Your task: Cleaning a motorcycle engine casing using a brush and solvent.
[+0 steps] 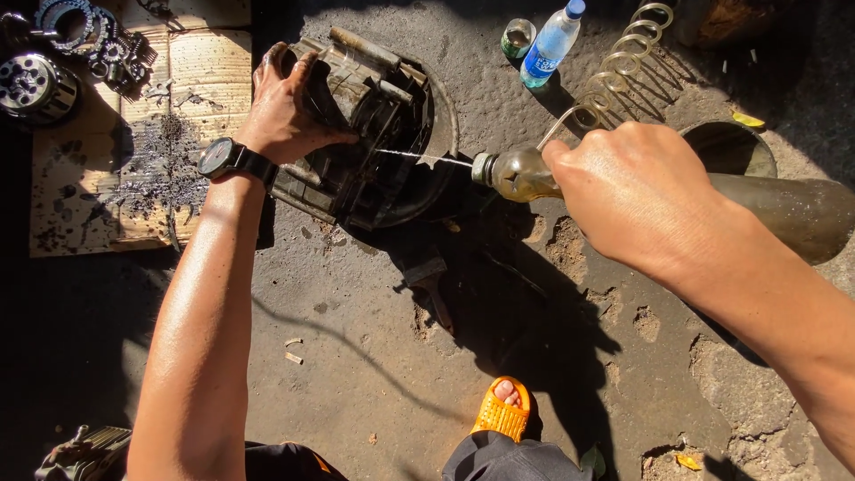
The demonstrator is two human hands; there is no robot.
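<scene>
The left hand [289, 102], a dark watch [220, 158] on its wrist, lies with fingers spread and curled over the top edge of a black, greasy metal engine part [374, 134] that sits in a round dark basin [443, 134] on the concrete ground. The right hand [637, 196] wraps its fingers tightly around a tilted brownish glass bottle [521, 174], held just right of the part. A thin stream of liquid [423, 158] runs from the bottle's mouth onto the part.

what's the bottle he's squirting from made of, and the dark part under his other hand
Bottle: looks like clear, yellow-tinted plastic; sunlight glows through it, though glass isn't ruled out. Engine part: probably cast metal, dull and grease-blackened, with ribbed edges.
</scene>
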